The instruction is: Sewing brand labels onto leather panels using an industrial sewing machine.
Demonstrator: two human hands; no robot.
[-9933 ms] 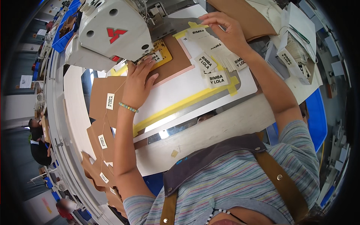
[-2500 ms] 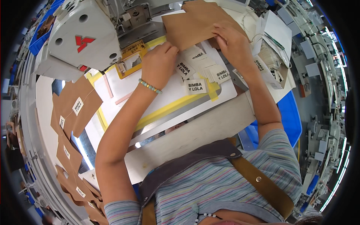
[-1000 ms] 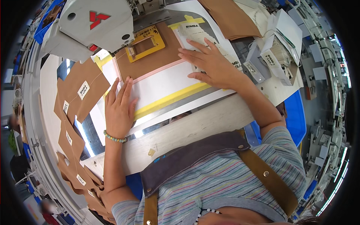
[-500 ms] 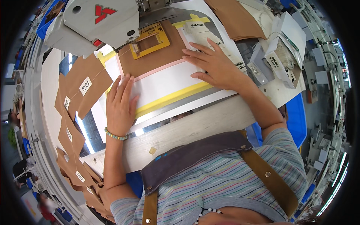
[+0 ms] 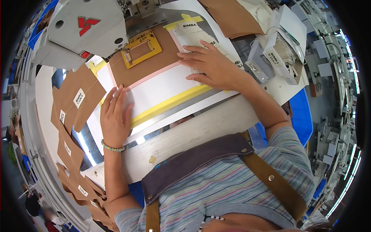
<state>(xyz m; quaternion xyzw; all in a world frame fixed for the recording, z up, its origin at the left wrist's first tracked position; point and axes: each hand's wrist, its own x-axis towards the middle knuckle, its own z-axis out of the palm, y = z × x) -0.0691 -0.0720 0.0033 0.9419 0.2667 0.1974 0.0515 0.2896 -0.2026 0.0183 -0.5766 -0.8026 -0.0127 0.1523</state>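
Note:
A brown panel of leather-like material lies on a white sheet, within a pink border strip. On the panel, under the head of a grey sewing machine, rests a yellow frame with a rectangular window and handwriting. My left hand lies with fingers stretched, its fingertips at the panel's near left corner. My right hand is spread flat, fingertips by the panel's right edge. Beneath and around it are several white printed labels, partly hidden by the hand.
At the left a chain of brown pieces with sewn labels, joined by thread, hangs over the table edge. Brown sheets are stacked far right, near a white box of labels. Yellow tape crosses the work surface. A blue bin stands lower right.
The whole view has shifted slightly, so the machine and table appear further left. Both hands keep about the same places relative to the brown panel; the yellow frame stays on it.

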